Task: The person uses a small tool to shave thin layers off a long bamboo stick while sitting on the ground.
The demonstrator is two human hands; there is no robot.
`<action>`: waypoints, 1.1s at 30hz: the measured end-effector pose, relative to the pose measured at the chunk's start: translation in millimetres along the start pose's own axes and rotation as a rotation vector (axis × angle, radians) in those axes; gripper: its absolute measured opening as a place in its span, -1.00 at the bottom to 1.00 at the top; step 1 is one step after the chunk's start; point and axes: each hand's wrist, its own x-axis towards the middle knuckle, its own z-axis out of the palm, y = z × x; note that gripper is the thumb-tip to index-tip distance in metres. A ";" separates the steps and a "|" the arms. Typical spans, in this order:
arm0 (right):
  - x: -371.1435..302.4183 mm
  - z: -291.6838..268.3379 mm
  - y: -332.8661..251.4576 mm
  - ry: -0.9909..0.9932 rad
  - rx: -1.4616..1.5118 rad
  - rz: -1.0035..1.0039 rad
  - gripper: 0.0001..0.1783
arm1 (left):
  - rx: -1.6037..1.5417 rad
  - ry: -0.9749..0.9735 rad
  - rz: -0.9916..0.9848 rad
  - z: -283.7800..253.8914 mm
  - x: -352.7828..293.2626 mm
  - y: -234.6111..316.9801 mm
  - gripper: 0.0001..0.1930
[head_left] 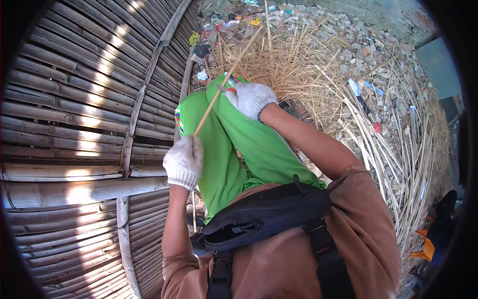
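A long thin bamboo strip (213, 103) slants up and away across my knees. My left hand (182, 159), in a white knitted glove, is closed around its near end. My right hand (253, 98), gloved the same way, rests by my right knee. Its fingers are closed on a small knife (222, 88) with a short grey blade and a bit of red at the handle. The blade lies against the strip near its middle. Most of the knife's handle is hidden in the glove. Under both hands are my green trousers (251, 134).
A bamboo slat wall (64, 109) stands close on my left. Ahead lies a heap of straw-coloured shavings (279, 60) over rubble and litter. Long pale split strips (378, 144) lie on my right. A black waist bag (269, 212) sits on my lap, and an orange object (424, 248) stands at the lower right.
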 end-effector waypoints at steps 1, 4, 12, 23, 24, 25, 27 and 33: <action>0.4 0.6 0.6 0.015 -0.008 -0.003 -0.29 | -0.001 0.002 -0.012 -11.3 -15.9 -1.5 -0.73; -0.6 -4.8 -0.9 0.012 -0.009 -0.019 -0.29 | 0.016 -0.059 -0.122 -52.4 -69.2 -0.4 -0.76; -4.2 -10.4 -5.7 -0.005 -0.031 -0.015 -0.27 | 0.055 -0.069 -0.137 -58.4 -91.6 10.7 -0.77; -1.8 -10.4 -7.8 -0.033 -0.069 -0.039 -0.28 | -0.014 -0.027 -0.086 93.7 107.6 20.0 -0.64; -1.6 -9.8 -6.1 -0.030 -0.063 -0.035 -0.26 | -0.008 -0.025 -0.066 94.4 109.2 19.2 -0.63; 0.3 -8.4 -7.4 -0.035 -0.060 -0.037 -0.26 | -0.001 -0.021 -0.049 93.5 109.0 16.5 -0.63; -1.8 -3.4 -9.7 0.014 -0.022 -0.014 -0.29 | 0.015 -0.011 -0.041 84.1 87.2 11.1 -0.64; 0.9 -0.2 3.9 -0.007 0.002 -0.011 -0.27 | 0.115 -0.018 -0.051 19.1 -3.6 9.1 -0.69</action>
